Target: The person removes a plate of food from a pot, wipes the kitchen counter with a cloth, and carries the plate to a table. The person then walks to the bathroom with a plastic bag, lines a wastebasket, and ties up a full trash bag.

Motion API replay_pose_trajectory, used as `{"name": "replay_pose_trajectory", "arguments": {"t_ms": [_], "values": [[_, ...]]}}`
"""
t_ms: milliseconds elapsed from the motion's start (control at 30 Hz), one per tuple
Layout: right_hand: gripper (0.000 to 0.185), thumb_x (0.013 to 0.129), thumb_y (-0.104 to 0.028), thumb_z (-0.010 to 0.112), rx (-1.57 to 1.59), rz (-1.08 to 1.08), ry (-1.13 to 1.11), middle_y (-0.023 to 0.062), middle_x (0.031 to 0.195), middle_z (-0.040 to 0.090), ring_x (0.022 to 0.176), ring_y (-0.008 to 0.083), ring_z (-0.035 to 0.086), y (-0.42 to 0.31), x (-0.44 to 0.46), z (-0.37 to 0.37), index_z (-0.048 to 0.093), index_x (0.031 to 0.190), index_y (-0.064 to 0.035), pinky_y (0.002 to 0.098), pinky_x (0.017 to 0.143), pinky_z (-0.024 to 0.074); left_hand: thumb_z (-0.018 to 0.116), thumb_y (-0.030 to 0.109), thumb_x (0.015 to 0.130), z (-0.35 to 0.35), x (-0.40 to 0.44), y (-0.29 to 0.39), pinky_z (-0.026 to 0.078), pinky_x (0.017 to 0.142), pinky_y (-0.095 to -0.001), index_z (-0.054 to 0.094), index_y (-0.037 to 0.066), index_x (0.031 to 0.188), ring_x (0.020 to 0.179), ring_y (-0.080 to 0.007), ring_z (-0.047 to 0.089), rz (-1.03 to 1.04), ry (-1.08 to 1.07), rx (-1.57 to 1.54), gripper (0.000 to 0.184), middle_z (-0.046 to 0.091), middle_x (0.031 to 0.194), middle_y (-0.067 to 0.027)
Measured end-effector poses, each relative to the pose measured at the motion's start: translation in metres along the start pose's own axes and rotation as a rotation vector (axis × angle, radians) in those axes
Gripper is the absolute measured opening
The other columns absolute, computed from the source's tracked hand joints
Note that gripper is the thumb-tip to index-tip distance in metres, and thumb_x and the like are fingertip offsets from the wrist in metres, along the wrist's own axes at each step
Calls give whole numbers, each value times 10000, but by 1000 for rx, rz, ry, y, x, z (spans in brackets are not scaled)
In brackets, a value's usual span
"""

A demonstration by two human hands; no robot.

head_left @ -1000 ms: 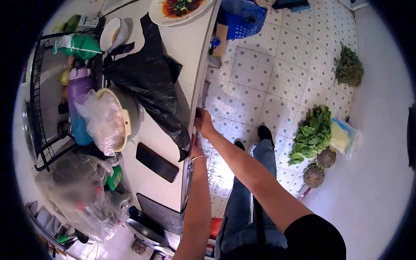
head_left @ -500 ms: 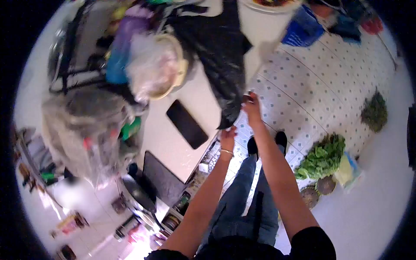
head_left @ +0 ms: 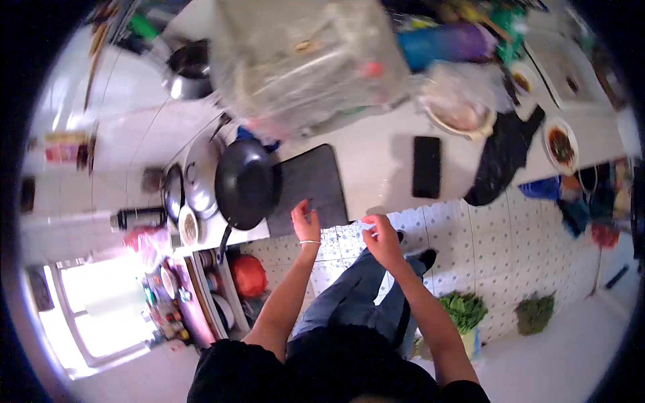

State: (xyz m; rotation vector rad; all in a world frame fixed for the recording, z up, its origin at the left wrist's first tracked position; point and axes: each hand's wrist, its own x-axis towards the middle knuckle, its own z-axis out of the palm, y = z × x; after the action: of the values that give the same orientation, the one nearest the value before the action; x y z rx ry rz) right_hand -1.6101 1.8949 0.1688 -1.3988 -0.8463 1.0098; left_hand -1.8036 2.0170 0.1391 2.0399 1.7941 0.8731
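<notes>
My left hand (head_left: 306, 223), a bracelet at its wrist, is over the front part of a dark rectangular board (head_left: 312, 185) on the counter. Its fingers are apart and nothing is in them; whether it touches the board I cannot tell. My right hand (head_left: 381, 240) is in front of the counter edge, right of the board, with fingers loosely bent, apart and holding nothing. A black wok (head_left: 243, 181) stands beside the board's left side, its handle pointing toward me. To the right, a black phone (head_left: 426, 166) and a crumpled black plastic bag (head_left: 500, 158) lie on the counter.
A plastic-covered bulky object (head_left: 309, 64) stands behind the board. Farther right are a bowl under clear plastic (head_left: 463, 111) and a plate of food (head_left: 561, 144). A lidded pot (head_left: 201, 178) is left of the wok. Leafy greens (head_left: 463, 309) lie on the tiled floor.
My view has swung left along the counter. Both hands have come away from the black plastic bag, which stays on the counter, and are now near the dark board.
</notes>
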Motion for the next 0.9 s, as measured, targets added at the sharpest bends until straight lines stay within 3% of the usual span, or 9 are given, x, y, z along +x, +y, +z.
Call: {"name": "replay_pose_trajectory", "arguments": {"t_ms": [167,267,300,367,667,733,800,867,900], "values": [[322,656,8,583,-483,-352,-92,123,950,489,880,293,508,-19,46,149,495,957,-68,385,711,448,545,169,763,-88,-3,-228,427,631,-308,508,35,964,725,-169,495,-619,339,-341,244,511,792,-66],[377,649,-50,615,-674,-300,-199,137,1038,454,962,326,461,-13,60,221,492,1003,-91,392,754,440,489,410,789,-167,26,-218,441,623,-325,409,12,1139,797,-225,501,-1121,716,-1031,536,490,1035,-127],[433,645,-93,638,-773,-284,-284,142,1094,431,1003,331,437,-16,60,244,479,1047,-105,411,770,433,494,473,779,-188,36,-242,431,752,-356,328,19,1246,967,-271,472,-1125,729,-1070,672,372,1229,-150],[671,599,-254,726,-1020,-255,-484,147,1261,327,1143,336,335,-26,57,275,416,1189,-176,514,812,386,532,581,727,-222,50,-260,361,905,-401,148,57,1336,1143,-314,364,-1055,716,-1173,890,265,1320,-158],[878,500,-359,782,-1306,-262,-658,125,1308,269,1205,335,246,-16,37,328,349,1257,-257,570,833,308,592,498,722,-269,86,-342,416,811,-450,460,125,996,961,-253,509,-1118,726,-1692,481,543,987,-53],[876,505,-363,780,-1319,-271,-679,124,1306,271,1205,332,240,-19,26,334,345,1259,-261,566,830,312,548,452,775,-274,71,-365,452,717,-407,531,109,898,801,-248,565,-1172,546,-1735,364,591,831,-66],[856,529,-365,769,-1351,-278,-661,120,1313,258,1208,321,227,-16,15,344,339,1261,-260,565,826,314,532,503,764,-298,46,-369,479,689,-337,560,34,901,791,-245,584,-1036,202,-1673,490,606,816,-96],[841,550,-370,758,-1392,-266,-665,122,1331,231,1217,321,215,-21,-13,347,331,1266,-258,564,825,313,556,434,781,-334,27,-347,472,630,-346,579,43,869,713,-227,582,-1260,104,-1170,401,608,763,-73],[836,558,-372,754,-1375,-304,-668,126,1340,216,1220,326,211,-20,-24,347,327,1268,-257,566,820,315,586,407,762,-353,16,-338,472,645,-345,589,51,879,711,-236,586,-1072,124,-799,375,613,776,-74]]}}
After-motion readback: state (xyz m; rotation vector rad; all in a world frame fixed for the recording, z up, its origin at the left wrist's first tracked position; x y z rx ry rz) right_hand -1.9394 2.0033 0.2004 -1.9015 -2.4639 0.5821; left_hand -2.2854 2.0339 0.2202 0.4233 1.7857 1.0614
